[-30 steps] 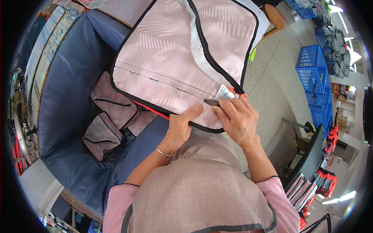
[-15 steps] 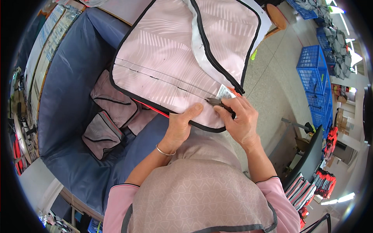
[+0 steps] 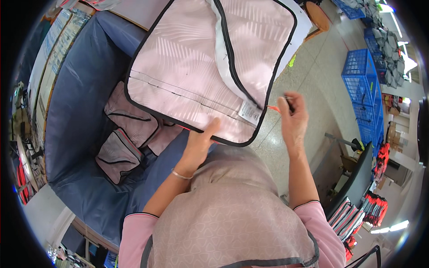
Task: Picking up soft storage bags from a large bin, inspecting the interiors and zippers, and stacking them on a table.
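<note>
A pink patterned fabric piece (image 3: 178,67) with black edging lies in front of me. My left hand (image 3: 199,145) grips its near edge, thumb on top and fingers underneath. A black zipper (image 3: 232,58) with a pale strip beside it crosses the piece, gaping part of the way. A white label (image 3: 249,111) lies near the zipper's lower end. Off the right edge, my right hand (image 3: 293,116) is closed round small dark thread snips (image 3: 289,103), partly hidden and blurred. A short orange strip (image 3: 273,108) runs from the edge toward its fingers; whether they touch it I cannot tell.
At left, a blue fabric-lined bin (image 3: 71,134) holds several pink pieces (image 3: 118,154) with black edging. Stacked blue crates (image 3: 359,98) stand on the floor at right. A round wooden stool (image 3: 316,18) is at the far right, and a dark table (image 3: 353,178) at the near right.
My right hand has moved right with the snips, away from the fabric beside the label. The label now lies flatter, and the fabric has shifted slightly left. My left hand keeps its hold.
</note>
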Motion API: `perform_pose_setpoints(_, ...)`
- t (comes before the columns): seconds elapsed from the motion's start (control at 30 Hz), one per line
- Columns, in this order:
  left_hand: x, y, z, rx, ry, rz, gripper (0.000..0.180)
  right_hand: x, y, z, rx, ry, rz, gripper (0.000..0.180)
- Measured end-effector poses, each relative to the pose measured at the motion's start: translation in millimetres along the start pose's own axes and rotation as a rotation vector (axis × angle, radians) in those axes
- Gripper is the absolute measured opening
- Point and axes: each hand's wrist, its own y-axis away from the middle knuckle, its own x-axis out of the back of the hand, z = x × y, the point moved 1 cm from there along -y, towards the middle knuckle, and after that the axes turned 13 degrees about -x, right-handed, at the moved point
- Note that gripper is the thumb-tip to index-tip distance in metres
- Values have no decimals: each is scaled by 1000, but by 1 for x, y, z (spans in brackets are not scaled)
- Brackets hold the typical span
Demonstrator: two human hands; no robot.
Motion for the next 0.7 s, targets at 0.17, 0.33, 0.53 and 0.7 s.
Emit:
perform_pose_setpoints(0.17, 35, 16, 70, 199, -879, -156, 35, 45, -32, 25, -69, 89, 177, 22)
perform_pose_setpoints(0.33, -19, 2, 95, -942, -1631, 24, 44, 32, -42, 50, -271, -102, 109, 19)
perform_pose_setpoints(0.53, -36, 17, 10, -296, -784, -990, 39, -3, -52, 52, -348, -272, -34, 21)
perform_pose_setpoints(0.7, -13, -42, 111, -677, -744, 6, 28, 3, -82, 80, -299, -130, 75, 33)
